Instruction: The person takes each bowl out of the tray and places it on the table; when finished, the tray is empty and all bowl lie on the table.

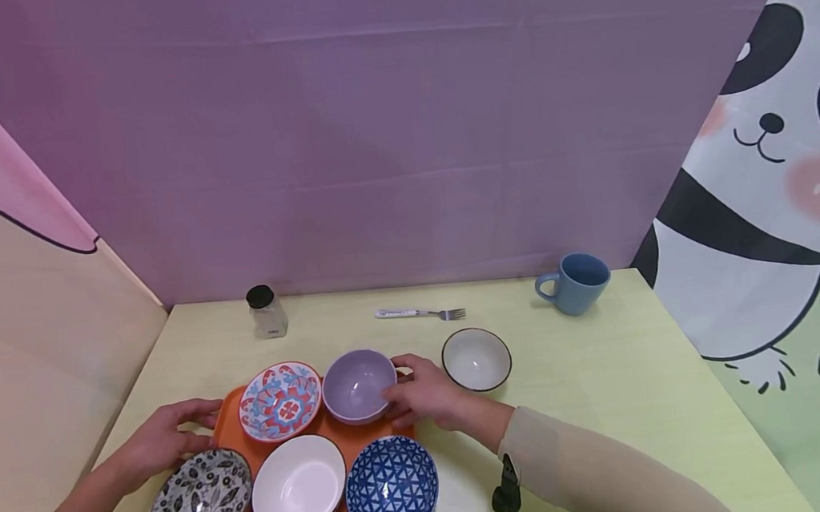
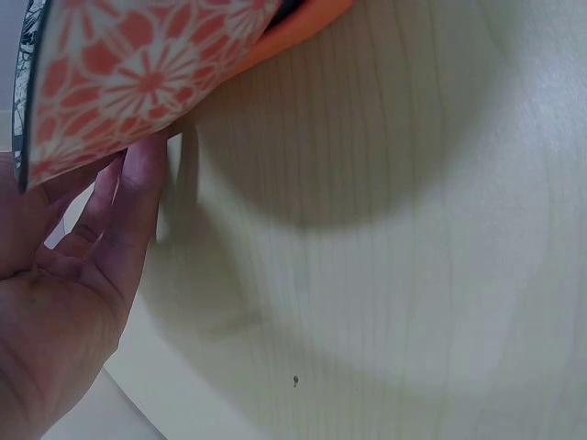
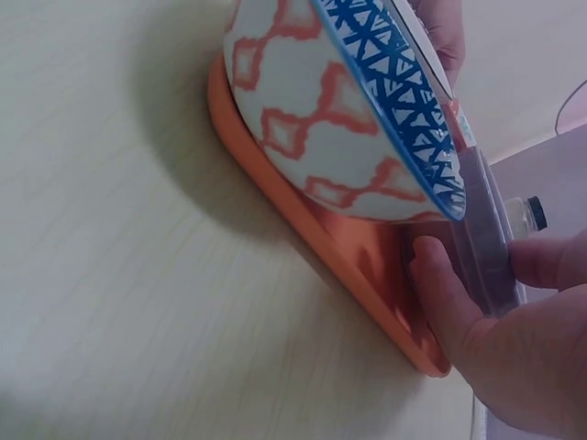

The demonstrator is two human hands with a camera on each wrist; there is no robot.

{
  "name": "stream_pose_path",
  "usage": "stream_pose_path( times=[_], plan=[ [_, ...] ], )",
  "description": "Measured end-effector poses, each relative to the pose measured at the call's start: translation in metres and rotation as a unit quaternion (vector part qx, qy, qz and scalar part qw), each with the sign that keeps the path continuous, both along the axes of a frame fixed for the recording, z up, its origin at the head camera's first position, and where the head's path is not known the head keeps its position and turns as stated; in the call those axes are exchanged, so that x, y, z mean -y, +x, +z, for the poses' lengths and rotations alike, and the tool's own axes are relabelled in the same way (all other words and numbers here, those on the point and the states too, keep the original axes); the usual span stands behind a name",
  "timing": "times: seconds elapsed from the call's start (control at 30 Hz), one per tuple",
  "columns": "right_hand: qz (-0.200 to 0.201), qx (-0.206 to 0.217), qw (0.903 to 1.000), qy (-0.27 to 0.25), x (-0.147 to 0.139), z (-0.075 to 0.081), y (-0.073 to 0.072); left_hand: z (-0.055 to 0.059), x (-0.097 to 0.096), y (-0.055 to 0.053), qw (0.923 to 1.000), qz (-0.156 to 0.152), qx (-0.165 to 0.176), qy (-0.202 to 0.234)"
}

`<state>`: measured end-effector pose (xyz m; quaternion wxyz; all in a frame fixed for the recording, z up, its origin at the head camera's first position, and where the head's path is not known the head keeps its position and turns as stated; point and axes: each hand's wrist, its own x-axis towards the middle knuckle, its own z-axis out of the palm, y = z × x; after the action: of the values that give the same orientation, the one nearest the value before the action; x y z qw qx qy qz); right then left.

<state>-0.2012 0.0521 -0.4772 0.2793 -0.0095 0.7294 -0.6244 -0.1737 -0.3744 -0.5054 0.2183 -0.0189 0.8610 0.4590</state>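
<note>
Purple cloth point(image 1: 407, 127) hangs at 12 o'clock behind the pale wood-grain bench point(image 1: 643, 374), hours being read from the middle of the orange tray point(image 1: 231, 427). On that tray, the black-and-white leaf-patterned bowl point(image 1: 200, 505) lies at 8 o'clock and the blue triangle-patterned bowl point(image 1: 392, 489) at 4, both reaching past its edge; the plain white bowl point(image 1: 299, 486) sits at 7, the red-and-blue floral bowl point(image 1: 280, 403) at 11. The lavender bowl point(image 1: 354, 386) is over the tray at 1 o'clock; I cannot tell whether it is set down. A dark-rimmed cream bowl point(image 1: 476, 359) stands apart on the bench at 2. The right hand point(image 1: 428, 393), also at 2, has its fingers clamped on the lavender bowl's right side. The left hand point(image 1: 164, 442), at 9, holds its fingers apart beside the tray's left edge; contact there is unclear. Farther off stand the blue-grey mug point(image 1: 577, 287) at 2 and the black-lidded clear jar point(image 1: 267, 314) between 11 and 12. The white-handled fork point(image 1: 413, 314) lies between 1 and 2.
</note>
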Motion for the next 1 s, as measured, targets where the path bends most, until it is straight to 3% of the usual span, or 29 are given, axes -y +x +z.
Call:
stream_pose_path(
  times=[0.43,0.7,1.0],
  plan=[
    [-0.017,0.009,0.9993,-0.032,-0.003,0.003,0.000,0.003,0.001,-0.002,0.9996,-0.023,-0.017,0.001],
    [-0.024,0.008,0.9992,-0.031,-0.006,0.008,0.003,0.005,-0.002,-0.004,0.9999,0.003,-0.010,-0.001],
    [-0.026,0.007,0.9975,-0.065,-0.015,0.020,0.003,0.004,-0.003,-0.010,0.9994,0.028,0.003,0.021]
  ],
)
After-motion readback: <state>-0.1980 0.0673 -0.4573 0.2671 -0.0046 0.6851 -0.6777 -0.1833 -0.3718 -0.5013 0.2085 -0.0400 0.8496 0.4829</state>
